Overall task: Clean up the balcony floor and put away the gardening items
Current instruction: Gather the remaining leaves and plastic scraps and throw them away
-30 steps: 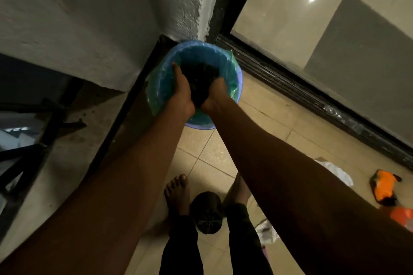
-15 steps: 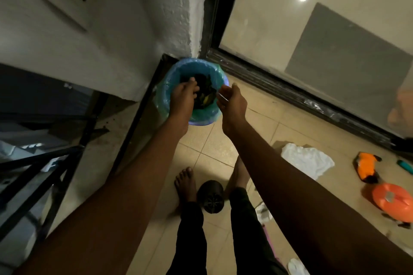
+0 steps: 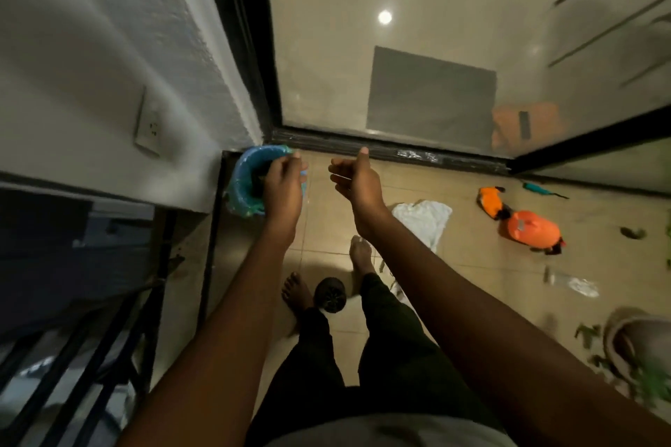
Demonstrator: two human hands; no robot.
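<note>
Grip, left hand (image 3: 283, 189): held over the bin, back of the hand up, fingers curled down out of sight; whether it holds anything cannot be told.
Grip, right hand (image 3: 357, 180): just right of the bin and clear of it, fingers loosely curled, thumb stuck out straight, palm turned toward the left hand.
Bin (image 3: 244, 176): blue, round, on the floor in the corner where the white wall meets the glass door (image 3: 399, 47); something dark lies inside, partly hidden by the left hand.
Liner (image 3: 242, 210): green plastic, folded over the bin's rim.
Black round thing (image 3: 329, 296): on the tiles nearer the person than the bin, between the bare feet.
White cloth (image 3: 423, 219): crumpled on the floor right of the bin, beyond the right wrist.
Orange bundles: a small one (image 3: 490, 198) and a bigger one (image 3: 532, 229), further right of the bin than the cloth, close together.
Teal tool (image 3: 536, 187): far right of the bin, along the door track.
Pot (image 3: 631, 341): furthest from the bin, lower right, green leaves beside it.
Wall socket (image 3: 149, 129): on the wall left of the bin.
Railing (image 3: 90, 356): dark bars left of the bin, blurred.
</note>
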